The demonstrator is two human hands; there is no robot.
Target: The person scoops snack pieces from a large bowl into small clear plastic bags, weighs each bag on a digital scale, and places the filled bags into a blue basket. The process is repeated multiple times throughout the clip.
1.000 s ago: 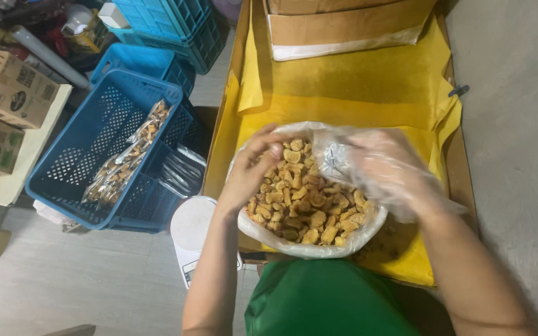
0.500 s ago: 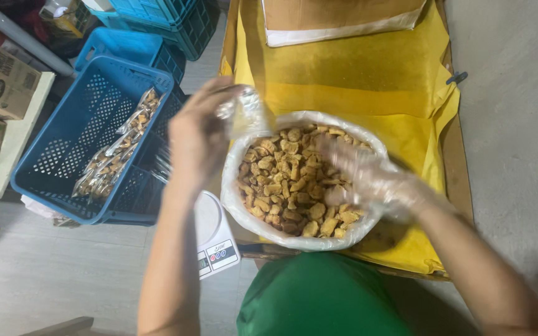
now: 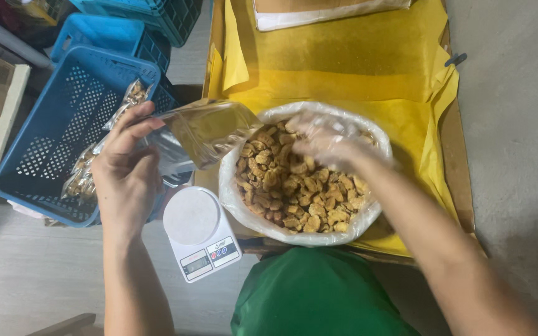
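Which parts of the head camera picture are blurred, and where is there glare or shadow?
Head view: the gloved right hand is smeared by motion blur over the snack pieces; the clear pouch in the left hand shows pale reflections, so its edges are hard to follow; the kitchen scale top is slightly washed out; the blue crate and yellow sheet look sharp, evenly lit, with soft shadows only.

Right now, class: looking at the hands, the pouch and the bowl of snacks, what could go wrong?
1. The left hand pinches the clear pouch by one end only; it may sag and spill.
2. The gloved right hand could drop snack pieces between the bowl and the pouch.
3. The scale overhangs the edge; an elbow might knock it.
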